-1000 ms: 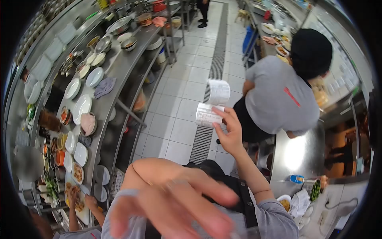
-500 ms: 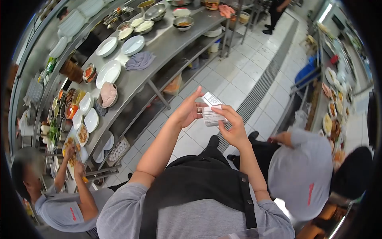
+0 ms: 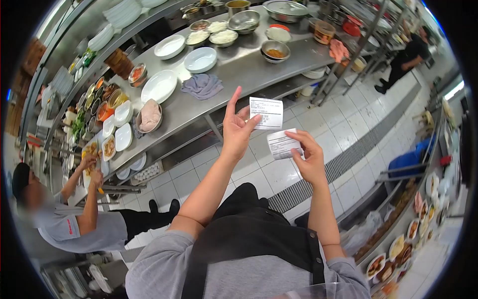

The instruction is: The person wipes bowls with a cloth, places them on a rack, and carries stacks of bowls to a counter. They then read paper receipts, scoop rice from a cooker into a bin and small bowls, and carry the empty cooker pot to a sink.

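My left hand pinches a printed slip; apart from it, my right hand pinches a second slip.

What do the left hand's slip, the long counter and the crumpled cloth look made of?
The printed slip looks like thin, smooth paper: white, lightly curved, darkly printed.
The long counter is probably satin stainless steel, given its grey sheen and soft highlights.
The crumpled cloth looks like soft, matte fabric, judging by its loose folds; fibre unclear.

The upper receipt is showing black print on white, the cloth is looking purplish grey, the apron plain black.
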`<action>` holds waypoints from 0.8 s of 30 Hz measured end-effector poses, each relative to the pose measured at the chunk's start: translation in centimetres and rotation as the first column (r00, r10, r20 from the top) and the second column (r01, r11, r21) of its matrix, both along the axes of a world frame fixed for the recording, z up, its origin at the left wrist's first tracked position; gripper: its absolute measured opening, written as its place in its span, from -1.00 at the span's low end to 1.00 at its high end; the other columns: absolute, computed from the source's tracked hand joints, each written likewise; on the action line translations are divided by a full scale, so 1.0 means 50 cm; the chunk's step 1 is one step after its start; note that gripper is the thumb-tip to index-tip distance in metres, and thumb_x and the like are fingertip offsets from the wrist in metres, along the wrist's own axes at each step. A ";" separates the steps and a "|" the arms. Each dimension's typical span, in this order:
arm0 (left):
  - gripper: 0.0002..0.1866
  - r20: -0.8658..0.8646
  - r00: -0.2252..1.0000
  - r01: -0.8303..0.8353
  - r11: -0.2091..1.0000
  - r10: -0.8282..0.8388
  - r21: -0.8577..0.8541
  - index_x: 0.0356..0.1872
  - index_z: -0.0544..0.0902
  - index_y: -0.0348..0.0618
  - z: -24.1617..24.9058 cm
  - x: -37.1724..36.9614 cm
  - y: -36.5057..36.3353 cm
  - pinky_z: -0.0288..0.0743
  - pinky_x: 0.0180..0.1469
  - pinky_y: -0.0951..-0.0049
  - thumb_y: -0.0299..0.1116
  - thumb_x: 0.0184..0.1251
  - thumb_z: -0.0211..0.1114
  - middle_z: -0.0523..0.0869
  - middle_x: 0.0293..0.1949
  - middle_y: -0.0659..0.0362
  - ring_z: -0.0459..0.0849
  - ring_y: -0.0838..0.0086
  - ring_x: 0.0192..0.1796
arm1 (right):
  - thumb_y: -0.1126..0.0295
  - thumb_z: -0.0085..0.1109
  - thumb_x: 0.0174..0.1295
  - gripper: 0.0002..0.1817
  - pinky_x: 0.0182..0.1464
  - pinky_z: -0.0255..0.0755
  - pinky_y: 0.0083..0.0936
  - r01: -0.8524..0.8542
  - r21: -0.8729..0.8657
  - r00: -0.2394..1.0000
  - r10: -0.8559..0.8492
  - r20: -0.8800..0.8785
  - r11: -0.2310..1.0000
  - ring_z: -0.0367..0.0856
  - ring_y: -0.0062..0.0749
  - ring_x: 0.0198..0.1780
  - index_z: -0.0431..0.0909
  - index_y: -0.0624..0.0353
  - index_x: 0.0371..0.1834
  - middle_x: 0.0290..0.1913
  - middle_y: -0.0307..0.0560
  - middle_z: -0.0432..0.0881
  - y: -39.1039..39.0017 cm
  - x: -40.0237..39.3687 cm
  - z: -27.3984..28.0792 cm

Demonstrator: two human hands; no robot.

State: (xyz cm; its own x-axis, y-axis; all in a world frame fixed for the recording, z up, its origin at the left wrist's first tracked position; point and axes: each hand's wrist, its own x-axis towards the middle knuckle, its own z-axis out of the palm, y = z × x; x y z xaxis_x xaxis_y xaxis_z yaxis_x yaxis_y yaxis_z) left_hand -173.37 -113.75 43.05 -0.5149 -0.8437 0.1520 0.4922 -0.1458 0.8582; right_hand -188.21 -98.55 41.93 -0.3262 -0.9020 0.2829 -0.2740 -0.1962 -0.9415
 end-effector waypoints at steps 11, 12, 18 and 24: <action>-0.27 0.016 0.997 0.075 0.996 -0.074 -0.058 0.52 0.16 -0.10 -0.042 -0.218 -0.236 0.52 0.20 0.41 -0.72 0.35 0.12 0.61 0.16 -0.02 0.62 0.39 0.19 | 0.75 0.12 0.25 -0.69 0.17 0.42 -0.53 0.403 -0.104 0.893 -0.366 0.262 0.909 0.52 -0.40 0.15 0.61 0.35 0.04 0.09 -0.07 0.51 -0.179 -0.204 -0.069; -0.33 0.046 0.998 0.054 0.997 -0.052 -0.050 0.48 0.25 -0.18 -0.054 -0.246 -0.257 0.48 0.25 0.41 -0.73 0.34 0.12 0.60 0.18 -0.01 0.60 0.39 0.21 | 0.77 0.12 0.25 -0.68 0.21 0.43 -0.49 0.453 -0.134 0.871 -0.405 0.279 0.881 0.53 -0.37 0.17 0.59 0.39 0.06 0.11 -0.03 0.52 -0.192 -0.222 -0.074; -0.39 0.133 0.930 0.346 0.938 -0.341 -0.013 0.41 0.39 -0.24 -0.083 -0.503 -0.341 0.41 0.29 0.46 -0.76 0.30 0.11 0.53 0.29 0.02 0.56 0.44 0.25 | 0.75 0.13 0.26 -0.64 0.27 0.37 -0.50 0.703 -0.196 0.699 -0.614 0.366 0.684 0.48 -0.36 0.24 0.59 0.32 0.12 0.13 -0.07 0.50 -0.230 -0.397 -0.034; -0.26 0.134 0.743 0.669 0.731 -0.656 -0.133 0.39 0.36 -0.38 -0.057 -0.833 -0.193 0.15 0.49 0.32 -0.85 0.04 0.08 0.38 0.43 0.01 0.33 0.33 0.46 | 0.76 0.14 0.24 -0.60 0.21 0.42 -0.54 0.909 -0.174 0.416 -0.792 0.446 0.380 0.54 -0.38 0.19 0.59 0.28 0.15 0.12 -0.10 0.51 -0.080 -0.557 -0.024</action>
